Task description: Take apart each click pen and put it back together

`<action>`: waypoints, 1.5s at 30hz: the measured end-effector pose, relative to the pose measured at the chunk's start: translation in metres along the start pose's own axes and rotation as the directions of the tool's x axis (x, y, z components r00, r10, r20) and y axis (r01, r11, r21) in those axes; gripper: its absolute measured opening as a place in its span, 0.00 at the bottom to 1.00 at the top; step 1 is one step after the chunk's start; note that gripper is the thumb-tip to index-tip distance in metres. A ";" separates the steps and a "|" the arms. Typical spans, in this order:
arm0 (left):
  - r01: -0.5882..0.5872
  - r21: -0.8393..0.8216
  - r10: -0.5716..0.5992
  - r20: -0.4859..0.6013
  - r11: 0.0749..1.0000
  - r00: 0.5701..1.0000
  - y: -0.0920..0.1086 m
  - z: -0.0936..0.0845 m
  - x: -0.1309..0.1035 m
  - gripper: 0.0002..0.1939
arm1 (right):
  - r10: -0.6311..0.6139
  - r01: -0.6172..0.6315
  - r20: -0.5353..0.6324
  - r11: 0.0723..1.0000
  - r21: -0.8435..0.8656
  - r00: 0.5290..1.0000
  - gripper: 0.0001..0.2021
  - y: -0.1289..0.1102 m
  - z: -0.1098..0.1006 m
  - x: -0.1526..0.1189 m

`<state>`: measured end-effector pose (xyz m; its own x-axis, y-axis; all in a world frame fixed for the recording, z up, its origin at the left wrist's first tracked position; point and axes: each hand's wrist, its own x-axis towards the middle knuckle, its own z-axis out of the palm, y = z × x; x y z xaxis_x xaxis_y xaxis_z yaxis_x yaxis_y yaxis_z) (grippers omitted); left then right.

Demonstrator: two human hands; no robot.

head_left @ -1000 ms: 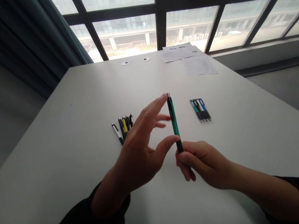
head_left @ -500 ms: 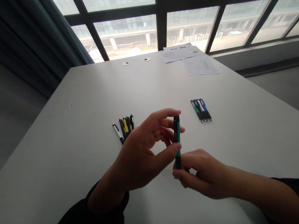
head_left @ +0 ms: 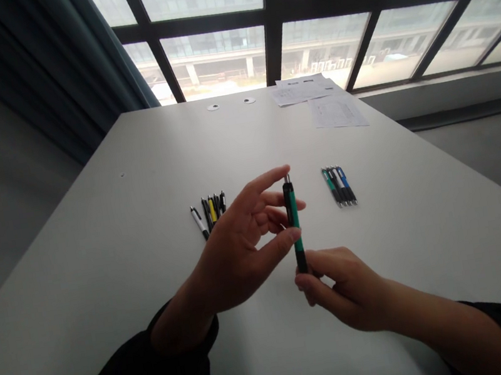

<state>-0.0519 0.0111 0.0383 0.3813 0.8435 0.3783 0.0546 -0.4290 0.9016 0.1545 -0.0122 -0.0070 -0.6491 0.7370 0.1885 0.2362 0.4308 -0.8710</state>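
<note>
A green and black click pen (head_left: pixel 294 218) stands nearly upright between my hands, above the table. My left hand (head_left: pixel 245 248) grips its barrel between thumb and fingers, with the index fingertip at the silver push button on top. The lower black end is pinched by the thumb and fingers of my right hand (head_left: pixel 342 287); the tip is hidden there. Behind my left hand lies a loose group of pens (head_left: pixel 212 209), white, black and yellow, partly covered by that hand. To the right, a neat row of pens (head_left: pixel 339 186) in green, black, white and blue lies side by side.
Everything rests on a white table (head_left: pixel 155 158). Printed papers (head_left: pixel 338 111) lie at its far right corner, and two round cable-hole covers (head_left: pixel 249 101) sit at the far edge. A dark curtain (head_left: pixel 69 64) hangs at the left, beside large windows.
The left index finger has lifted slightly, and the pen's silver button now shows beneath it. The pen has become more upright. My right hand has shifted a little to the right.
</note>
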 end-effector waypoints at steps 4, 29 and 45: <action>0.021 0.060 -0.013 -0.128 0.998 0.992 -0.004 0.000 0.003 0.34 | -0.031 0.015 -0.126 0.992 -0.124 0.992 0.13 0.003 0.002 0.001; 0.163 0.444 -0.147 -0.069 0.881 0.987 -0.025 0.017 0.005 0.19 | 0.436 -0.590 -0.430 0.355 -0.725 0.790 0.21 0.104 -0.054 0.019; 0.042 0.478 -0.309 0.495 0.877 0.812 -0.093 0.068 -0.023 0.07 | 0.517 -0.663 -0.484 0.240 -0.709 0.705 0.27 0.109 -0.065 0.020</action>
<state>-0.0025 0.0100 -0.0687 0.7498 0.6574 -0.0755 0.5053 -0.4952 0.7067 0.2144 0.0831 -0.0690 0.0145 0.9951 -0.0980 0.9998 -0.0158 -0.0122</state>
